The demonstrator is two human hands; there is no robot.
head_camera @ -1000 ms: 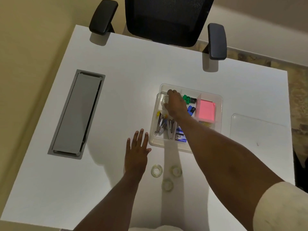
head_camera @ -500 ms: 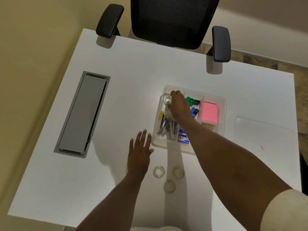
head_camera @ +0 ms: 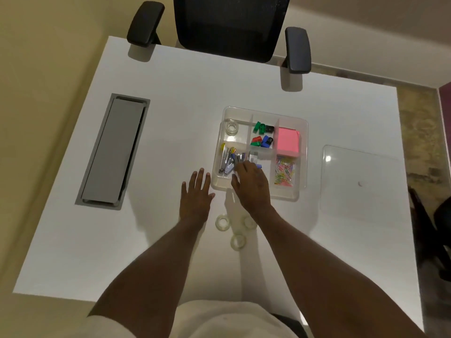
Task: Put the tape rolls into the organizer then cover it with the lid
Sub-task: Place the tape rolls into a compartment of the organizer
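A clear plastic organizer (head_camera: 303, 152) with several compartments stands mid-table. One clear tape roll (head_camera: 231, 127) lies in its far-left compartment. Three more rolls lie on the table near me: one (head_camera: 223, 223) on the left, one (head_camera: 249, 222) partly behind my right wrist, one (head_camera: 238, 241) nearest. My right hand (head_camera: 252, 185) hovers over the organizer's near edge, fingers spread and holding nothing. My left hand (head_camera: 196, 193) rests flat on the table just left of the organizer, fingers apart. The clear lid (head_camera: 361, 184) lies flat to the organizer's right.
The organizer also holds staple removers, coloured sharpeners, a pink note pad (head_camera: 288, 142) and paper clips. A grey cable hatch (head_camera: 113, 152) is set into the table at left. A black office chair (head_camera: 227, 25) stands at the far edge.
My right hand let go of a tape roll in the far-left compartment and drew back toward me over the organizer's near edge. My left hand stayed in place.
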